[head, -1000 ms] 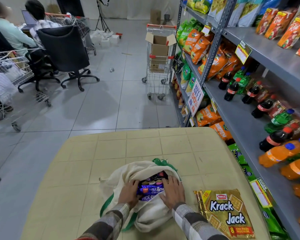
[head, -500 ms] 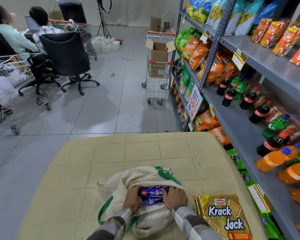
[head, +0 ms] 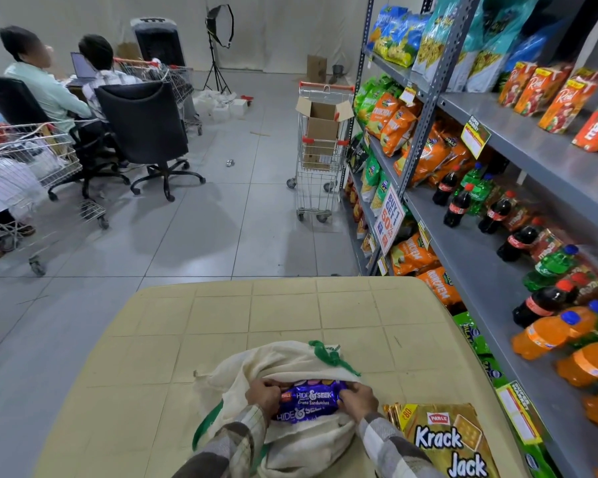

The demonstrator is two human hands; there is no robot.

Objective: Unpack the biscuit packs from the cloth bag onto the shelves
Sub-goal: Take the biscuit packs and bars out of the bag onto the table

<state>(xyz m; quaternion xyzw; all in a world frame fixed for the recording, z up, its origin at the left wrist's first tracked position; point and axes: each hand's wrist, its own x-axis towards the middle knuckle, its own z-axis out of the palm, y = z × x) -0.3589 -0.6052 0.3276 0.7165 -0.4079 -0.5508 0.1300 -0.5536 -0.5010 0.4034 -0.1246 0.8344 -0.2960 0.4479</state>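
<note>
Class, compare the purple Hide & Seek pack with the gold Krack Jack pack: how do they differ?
The Hide & Seek pack is purple; the Krack Jack pack is gold. The first sits in the cloth bag's mouth, gripped by the left hand and right hand; the second lies flat on the table, untouched. Both carry the Parle logo.

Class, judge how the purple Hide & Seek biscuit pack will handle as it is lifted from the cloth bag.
The Hide & Seek pack looks glossy, so probably slippery. Both hands grip its ends, suggesting it holds its shape. Biscuits inside likely crack if squeezed.
</note>
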